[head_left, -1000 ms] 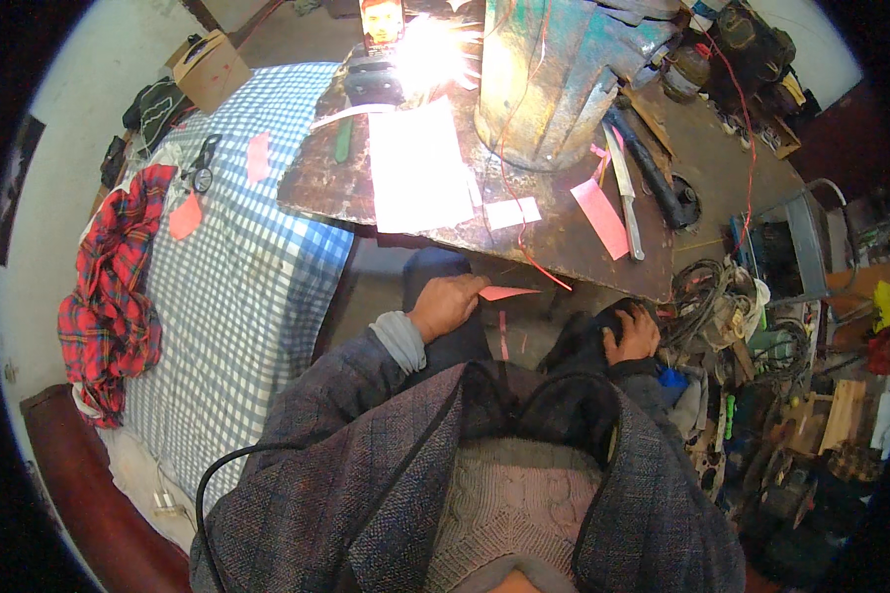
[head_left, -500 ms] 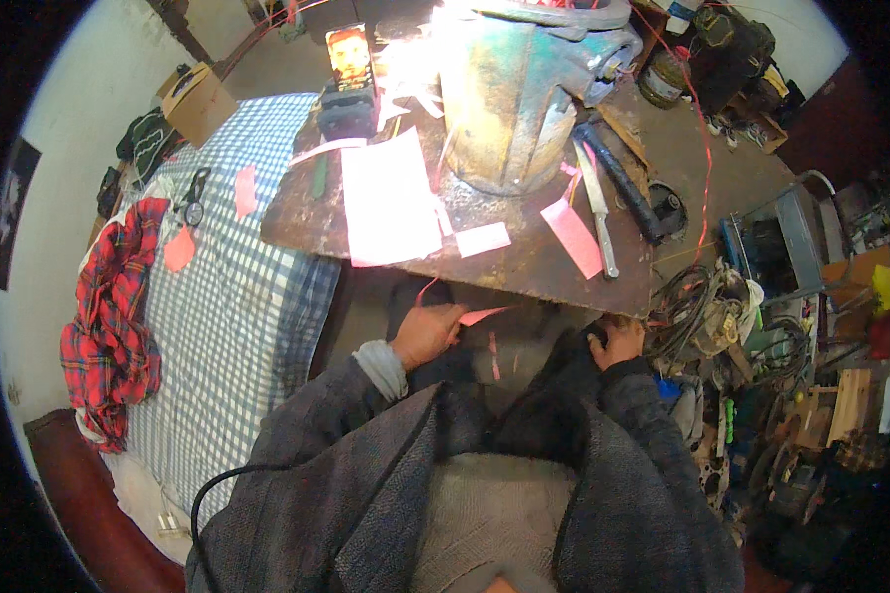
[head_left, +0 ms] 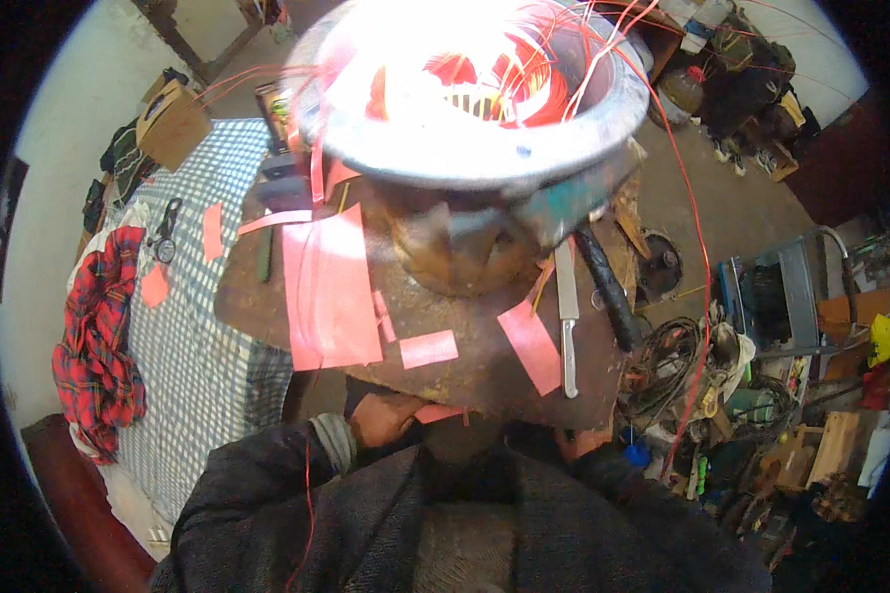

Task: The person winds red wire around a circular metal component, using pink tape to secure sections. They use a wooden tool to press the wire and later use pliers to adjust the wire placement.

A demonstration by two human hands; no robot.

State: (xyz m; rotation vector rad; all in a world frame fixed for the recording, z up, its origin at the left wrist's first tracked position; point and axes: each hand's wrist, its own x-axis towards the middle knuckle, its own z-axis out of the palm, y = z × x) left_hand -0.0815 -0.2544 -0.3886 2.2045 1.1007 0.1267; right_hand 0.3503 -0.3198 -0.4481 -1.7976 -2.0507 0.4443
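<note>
My left hand (head_left: pixel 384 419) is closed on a small strip of pink insulation paper (head_left: pixel 439 412), just below the near edge of the wooden table (head_left: pixel 386 382). My right hand (head_left: pixel 584 443) is by the table's near right corner; its fingers are mostly hidden and blurred. On the tabletop lie a large pink sheet (head_left: pixel 331 296), a small pink piece (head_left: pixel 429 349) and a longer pink piece (head_left: pixel 530 346). Beside the longer piece rests a knife (head_left: pixel 568 316) with a light handle. A motor housing (head_left: pixel 564 212) stands behind them, with red wire coils (head_left: pixel 534 84) inside, partly washed out by bright light.
A black-wrapped hammer-like tool (head_left: pixel 605 287) lies right of the knife. Loose red wires (head_left: pixel 697 257) hang across the right side. Left is a checked cloth surface (head_left: pixel 203 346) with a watch (head_left: pixel 166 232) and a red plaid cloth (head_left: pixel 99 356). Cables (head_left: pixel 663 356) and clutter lie right.
My view has moved forward over the table, bringing the coils inside the housing into sight. The pink strip is still in my left hand. Both hands now appear partly under the table edge.
</note>
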